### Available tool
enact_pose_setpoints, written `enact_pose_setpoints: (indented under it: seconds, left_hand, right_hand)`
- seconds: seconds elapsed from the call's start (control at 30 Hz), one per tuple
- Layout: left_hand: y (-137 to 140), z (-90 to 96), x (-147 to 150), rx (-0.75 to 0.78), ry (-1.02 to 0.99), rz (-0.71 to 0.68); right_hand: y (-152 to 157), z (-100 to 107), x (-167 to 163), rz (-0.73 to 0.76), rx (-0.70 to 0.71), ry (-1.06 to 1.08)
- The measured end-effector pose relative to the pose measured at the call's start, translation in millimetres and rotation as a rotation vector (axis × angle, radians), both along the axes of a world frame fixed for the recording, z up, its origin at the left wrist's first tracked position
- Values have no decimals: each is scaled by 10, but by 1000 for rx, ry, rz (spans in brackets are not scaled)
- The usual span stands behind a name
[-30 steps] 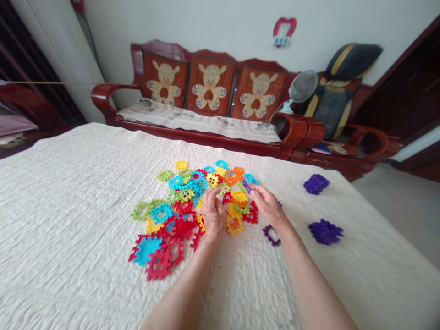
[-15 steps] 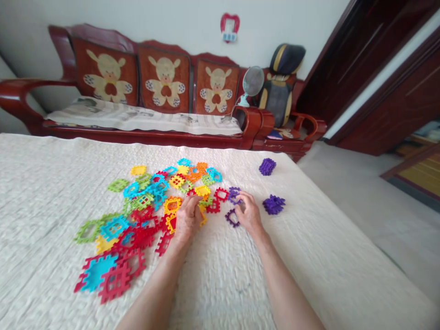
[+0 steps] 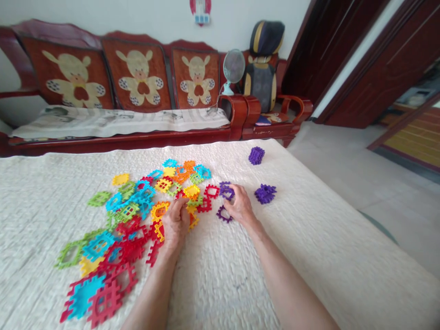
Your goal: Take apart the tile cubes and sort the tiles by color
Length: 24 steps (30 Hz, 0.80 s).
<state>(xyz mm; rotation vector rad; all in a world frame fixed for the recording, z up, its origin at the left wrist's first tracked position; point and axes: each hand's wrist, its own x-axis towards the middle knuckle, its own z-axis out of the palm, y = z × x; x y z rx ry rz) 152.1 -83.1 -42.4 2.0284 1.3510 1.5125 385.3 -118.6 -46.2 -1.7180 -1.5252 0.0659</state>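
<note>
My left hand [image 3: 176,221] hovers over or rests on the right side of a spread of plastic interlocking building pieces. Its fingers are curled together, and anything in them is hidden. Close by lie an orange piece [image 3: 160,211] and a yellow piece [image 3: 191,191]. My right hand [image 3: 240,206] has thumb and fingers closed around the edge of a purple interlocking piece [image 3: 227,192], which overlaps another purple one. Just below the thumb lies a purple open-frame piece [image 3: 224,214]. A red frame piece [image 3: 211,191] is left of the held one.
Two purple heaps lie to the right: a neat stack [image 3: 256,156] farther back and a looser pile [image 3: 265,194] nearer. Red, blue and green pieces [image 3: 103,302] reach toward the front left. A cream quilted cover [image 3: 220,284] lies beneath; beyond stand a wooden sofa [image 3: 237,114] and a fan [image 3: 234,66].
The view has swung right and tilted slightly, so everything appears farther left. Both hands stay over nearly the same pieces. My right thumb and fingers have shifted slightly at the purple pieces.
</note>
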Motion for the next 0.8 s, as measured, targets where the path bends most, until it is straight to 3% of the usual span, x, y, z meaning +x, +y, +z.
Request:
enact_pose_setpoints:
  seconds: [0.67, 0.8]
  left_hand:
    - [13, -30, -25, -23, 16, 19]
    - [15, -34, -25, 4, 35, 21]
  right_hand:
    - [5, 31, 33, 62, 84, 16]
    - [-32, 109, -53, -138, -3, -40]
